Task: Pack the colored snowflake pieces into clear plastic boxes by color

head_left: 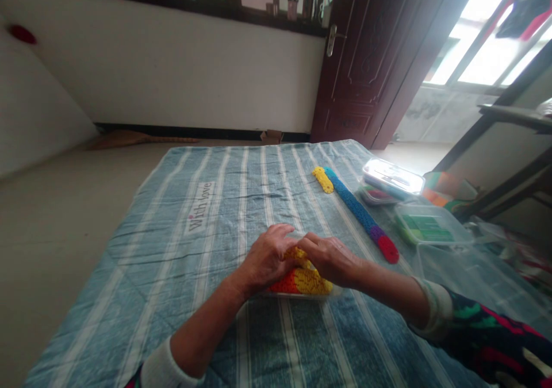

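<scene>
The left hand (pixel 268 257) curls over yellow-orange crocheted pieces (pixel 311 283) packed in an open plastic box (pixel 337 291). The right hand (pixel 330 258) meets it; I cannot tell whether either pinches. Towards one o'clock, yellow crochet (pixel 322 180) and a blue-purple-red row (pixel 356 208) lie unboxed.

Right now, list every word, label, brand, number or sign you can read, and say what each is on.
"With love": on the pale patch of the striped blue cloth.
No other text can be made out; glare washes out the top box's lid.
</scene>
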